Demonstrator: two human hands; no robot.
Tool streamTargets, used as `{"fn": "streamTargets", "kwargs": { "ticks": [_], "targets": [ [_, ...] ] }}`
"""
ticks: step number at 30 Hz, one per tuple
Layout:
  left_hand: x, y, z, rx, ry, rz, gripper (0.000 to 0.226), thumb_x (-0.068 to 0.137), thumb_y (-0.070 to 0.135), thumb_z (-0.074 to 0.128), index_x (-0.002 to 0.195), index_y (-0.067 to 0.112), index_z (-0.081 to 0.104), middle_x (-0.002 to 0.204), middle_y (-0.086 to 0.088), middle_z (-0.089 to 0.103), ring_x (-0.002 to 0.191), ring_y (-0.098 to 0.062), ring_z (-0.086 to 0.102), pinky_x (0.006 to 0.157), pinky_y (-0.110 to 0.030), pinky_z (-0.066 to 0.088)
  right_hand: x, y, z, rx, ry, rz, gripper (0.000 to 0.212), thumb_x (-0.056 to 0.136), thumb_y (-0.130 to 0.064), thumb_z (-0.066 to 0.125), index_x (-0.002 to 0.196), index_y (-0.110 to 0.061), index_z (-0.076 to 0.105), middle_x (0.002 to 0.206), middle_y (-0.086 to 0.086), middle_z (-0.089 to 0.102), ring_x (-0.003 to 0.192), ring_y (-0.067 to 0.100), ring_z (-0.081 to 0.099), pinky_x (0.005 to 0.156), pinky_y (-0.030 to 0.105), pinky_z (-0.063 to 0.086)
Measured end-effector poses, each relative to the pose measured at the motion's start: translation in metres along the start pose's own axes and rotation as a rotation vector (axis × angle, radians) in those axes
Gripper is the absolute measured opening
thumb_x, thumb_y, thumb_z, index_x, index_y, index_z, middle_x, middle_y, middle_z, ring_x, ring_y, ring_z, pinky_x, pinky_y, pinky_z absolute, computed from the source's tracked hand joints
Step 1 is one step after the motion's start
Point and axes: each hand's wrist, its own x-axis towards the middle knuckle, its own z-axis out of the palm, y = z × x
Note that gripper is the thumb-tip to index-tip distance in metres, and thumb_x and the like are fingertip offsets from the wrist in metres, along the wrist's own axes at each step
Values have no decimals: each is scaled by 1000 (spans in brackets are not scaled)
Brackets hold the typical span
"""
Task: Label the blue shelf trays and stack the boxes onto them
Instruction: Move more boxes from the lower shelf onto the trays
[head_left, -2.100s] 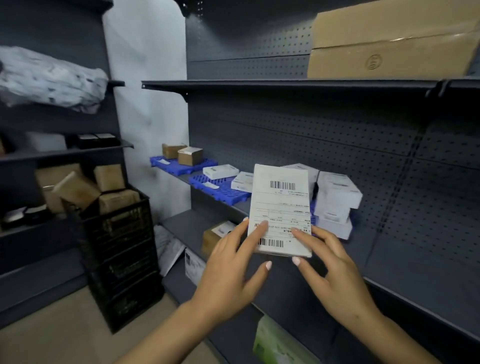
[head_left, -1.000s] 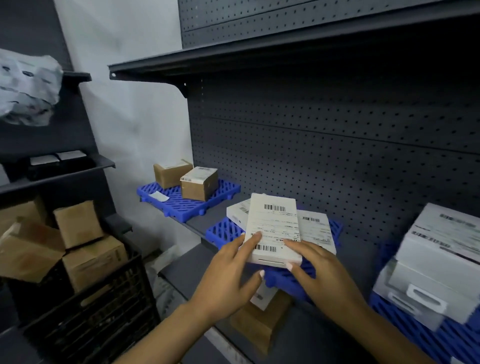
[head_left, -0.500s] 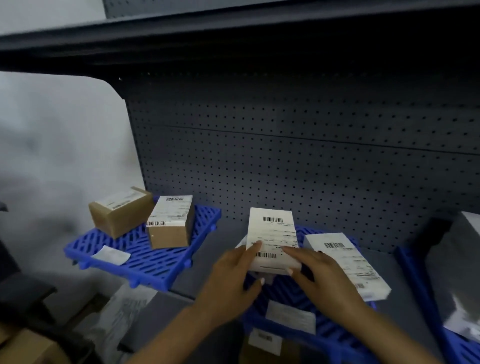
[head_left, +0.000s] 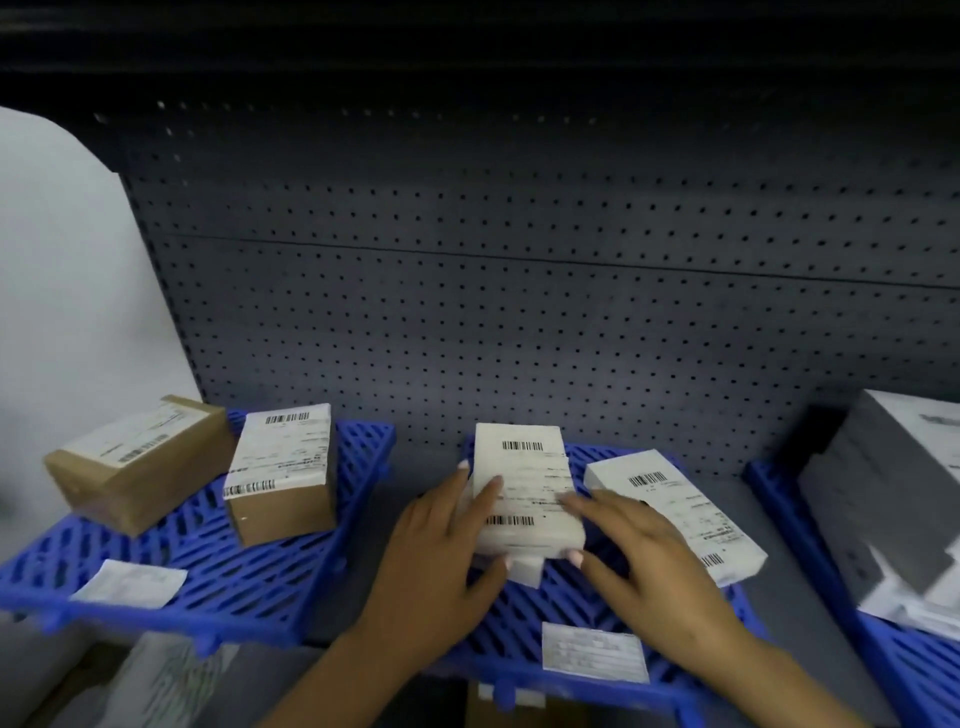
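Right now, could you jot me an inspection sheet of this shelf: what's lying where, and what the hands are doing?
Surface: grey shelf, pegboard back.
Job's things: white box set on another box on middle tray; second white box beside it; tray label at front.
Clutter: two brown boxes and a slip on left tray; grey boxes right.
Grips: left hand and right hand both hold the white box.
Cables: nothing seen.
Surroundings: white wall left.
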Motion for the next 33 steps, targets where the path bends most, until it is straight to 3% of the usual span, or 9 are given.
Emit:
{"fn": "streamTargets", "kwargs": {
  "ticks": [2, 6, 12, 17, 21, 24, 28, 33],
  "targets": [
    [3, 12, -8, -1, 9, 30, 70, 86, 65, 26, 148, 41, 6, 158, 6, 8, 139, -15, 14, 110, -31, 15, -8, -3, -15, -20, 37, -2, 60, 84, -67, 33, 139, -45, 34, 143, -20, 32, 135, 4, 27, 111, 22, 21],
    [10, 51, -20, 75, 54, 131, 66, 89, 58, 37, 147, 27, 24, 151, -2, 33, 131, -16, 24, 103, -33, 26, -29, 0, -46, -69, 73, 3, 61, 84, -65, 37, 140, -43, 35, 145, -20, 29, 138, 3, 22, 110, 17, 12],
    [21, 132, 2, 63, 62, 275, 66, 89, 56, 41, 147, 26, 26, 149, -3, 37, 131, -18, 31, 105, -36, 30, -98, 31, -92, -108, 140, 56, 59, 84, -63, 33, 140, -44, 34, 147, -17, 30, 139, 8, 23, 112, 25, 19],
    [15, 244, 44, -77, 24, 442, 64, 91, 54, 43, 147, 26, 29, 148, -4, 39, 131, -20, 36, 108, -39, 30, -197, 64, -144, -136, 266, 181, 51, 88, -53, 44, 134, -33, 47, 140, -1, 49, 131, 16, 38, 107, 34, 31],
    [-1, 352, 81, -174, -16, 584, 63, 88, 50, 48, 143, 20, 40, 143, -7, 45, 126, -23, 41, 106, -40, 35, -301, 101, -191, -211, 315, 303, 51, 89, -53, 45, 135, -31, 48, 142, -2, 48, 134, 13, 37, 109, 33, 32],
    [-22, 427, 106, -219, -69, 631, 64, 87, 52, 46, 143, 21, 39, 145, -7, 44, 128, -25, 42, 107, -40, 29, -383, 127, -224, -257, 324, 435, 54, 89, -55, 42, 137, -32, 46, 143, -2, 46, 135, 11, 34, 110, 35, 33],
    [-50, 517, 137, -274, -166, 676, 65, 86, 55, 45, 142, 22, 40, 143, -5, 45, 128, -24, 43, 104, -42, 36, -475, 154, -264, -311, 287, 605, 59, 88, -63, 36, 140, -35, 41, 147, -2, 40, 137, 13, 32, 111, 34, 31],
    [-68, 613, 175, -336, -270, 785, 65, 87, 53, 45, 144, 23, 36, 144, -2, 43, 130, -19, 39, 106, -42, 36, -557, 189, -305, -373, 269, 778, 57, 88, -58, 39, 139, -32, 43, 144, 1, 43, 135, 18, 37, 108, 28, 27]
  ]
}}
